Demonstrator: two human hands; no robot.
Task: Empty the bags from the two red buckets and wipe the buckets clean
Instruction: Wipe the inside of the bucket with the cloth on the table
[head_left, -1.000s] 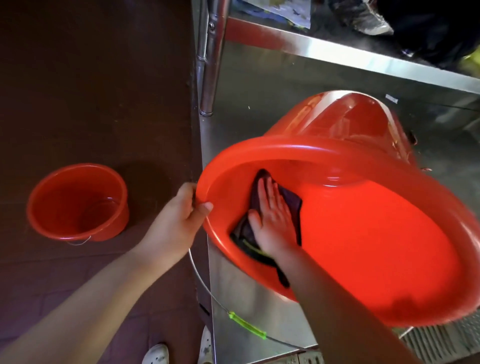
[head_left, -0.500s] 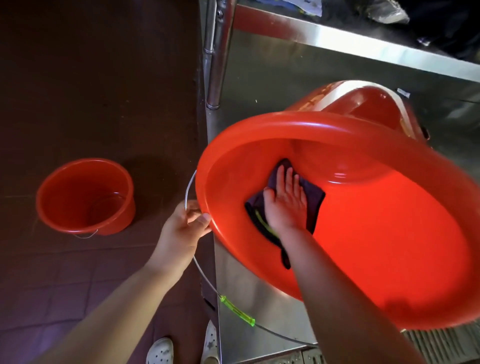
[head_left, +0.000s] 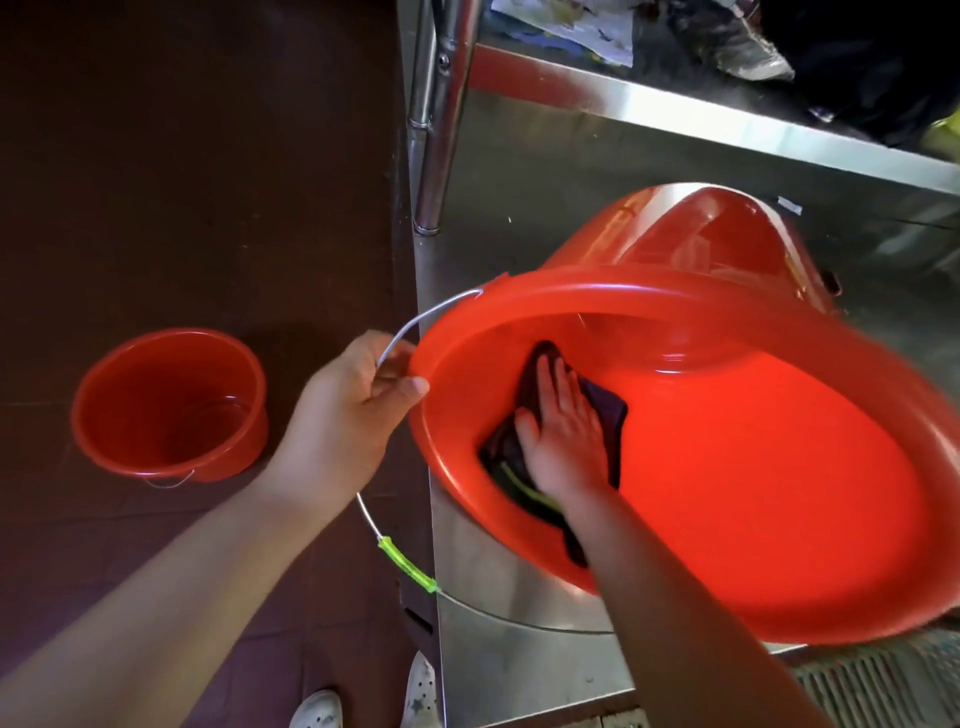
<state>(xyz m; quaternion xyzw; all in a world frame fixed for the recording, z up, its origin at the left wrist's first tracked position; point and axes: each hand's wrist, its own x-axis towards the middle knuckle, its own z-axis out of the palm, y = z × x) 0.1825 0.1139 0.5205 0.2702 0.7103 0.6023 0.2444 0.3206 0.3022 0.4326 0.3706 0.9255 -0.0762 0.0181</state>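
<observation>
**Mia:** Shiny steel makes up the table (head_left: 519, 197), and the floor beside it is dark brown. What is the person doing?

**Ben:** The person is wiping the big red bucket (head_left: 753, 493). It lies tipped on its side on the table, at about 3 o'clock in the picture, with its mouth facing the person.

**Mia:** What are the hands doing?

**Ben:** The left hand (head_left: 348, 415) curls its fingers and thumb around the bucket's rim at 9 o'clock, next to the wire handle (head_left: 410, 564). The right hand (head_left: 563, 431) is flat, fingers straight, and presses a dark cloth (head_left: 605, 410) on the inside wall.

**Mia:** Is anything in that bucket?

**Ben:** No bags. Only the cloth and the hand.

**Mia:** And the other one?

**Ben:** The small red bucket (head_left: 169, 405) stands upright on the floor at 9 o'clock, well apart from the table. No bag in it either. It looks shiny at the bottom, maybe wet, but that is hard to tell.

**Mia:** So what is left?

**Ben:** The emptying looks done. The wiping is going on now. Nobody can tell from here if the small one is clean yet.
</observation>
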